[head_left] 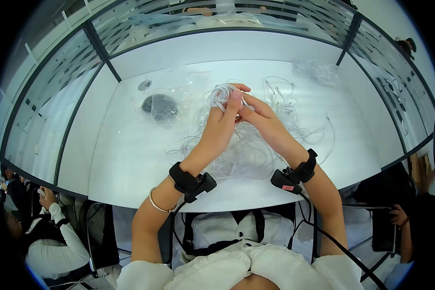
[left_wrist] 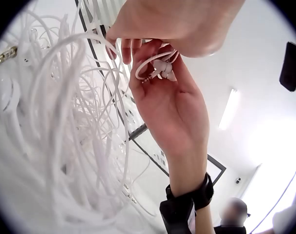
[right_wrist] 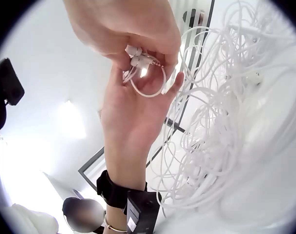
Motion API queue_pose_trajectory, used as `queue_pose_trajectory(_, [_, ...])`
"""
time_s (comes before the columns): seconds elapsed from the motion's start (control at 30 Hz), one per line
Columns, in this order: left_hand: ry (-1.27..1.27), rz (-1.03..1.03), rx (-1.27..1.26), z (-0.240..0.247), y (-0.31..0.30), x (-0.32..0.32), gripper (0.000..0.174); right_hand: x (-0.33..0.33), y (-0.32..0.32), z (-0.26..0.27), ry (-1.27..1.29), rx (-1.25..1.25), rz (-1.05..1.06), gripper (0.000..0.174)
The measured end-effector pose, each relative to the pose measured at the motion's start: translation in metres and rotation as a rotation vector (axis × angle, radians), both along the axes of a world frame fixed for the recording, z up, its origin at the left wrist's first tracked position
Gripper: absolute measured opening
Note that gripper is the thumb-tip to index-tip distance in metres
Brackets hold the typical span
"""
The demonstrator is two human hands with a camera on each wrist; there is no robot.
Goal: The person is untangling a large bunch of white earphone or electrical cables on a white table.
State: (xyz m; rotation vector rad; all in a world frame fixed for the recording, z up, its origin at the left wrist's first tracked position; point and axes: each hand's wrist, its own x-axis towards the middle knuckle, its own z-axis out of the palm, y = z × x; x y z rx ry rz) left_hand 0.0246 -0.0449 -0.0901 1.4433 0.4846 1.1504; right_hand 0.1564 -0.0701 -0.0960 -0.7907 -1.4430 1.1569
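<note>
Both hands meet above the middle of the table, holding a white wired pair of earphones. A looped bundle of its cable (head_left: pixel 221 95) shows at the fingers of my left hand (head_left: pixel 221 126), which grips it. My right hand (head_left: pixel 266 121) comes in from the other side, fingers curled around the same earphones. In the left wrist view, the white earbuds (left_wrist: pixel 163 68) and a metal-tipped plug sit within the right hand's fingers. The right wrist view shows the earbuds (right_wrist: pixel 135 60) between both hands, with a small cable loop below. Fingers partly hide the earphones.
A tangled heap of white earphone cables (head_left: pixel 236 154) spreads under the hands and to the right. A dark round bundle in clear plastic (head_left: pixel 160 107) lies left, near a small grey disc (head_left: pixel 144 85). Crumpled clear bags (head_left: pixel 319 72) lie back right. Low partition walls (head_left: pixel 227 46) enclose the table.
</note>
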Motion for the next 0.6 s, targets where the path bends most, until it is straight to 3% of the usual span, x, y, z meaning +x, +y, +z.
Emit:
queue_pose_trajectory(0.33, [0.042, 0.187, -0.021, -0.002, -0.004, 0.005, 0.038, -0.006, -0.008, 0.007, 0.097, -0.094, -0.086, 0.033])
queue_pose_trajectory(0.47, [0.556, 0.224, 0.228, 0.003, -0.009, -0.003, 0.042, -0.009, -0.005, 0.011, 0.151, -0.025, -0.225, 0.032])
queue_pose_trajectory(0.57, [0.356, 0.292, 0.431, 0.003, -0.008, -0.008, 0.041, 0.005, -0.006, 0.021, 0.092, -0.055, -0.293, 0.033])
queue_pose_trajectory(0.6, [0.420, 0.200, 0.379, 0.013, -0.007, -0.020, 0.040, 0.011, -0.005, 0.022, 0.124, -0.097, -0.274, 0.035])
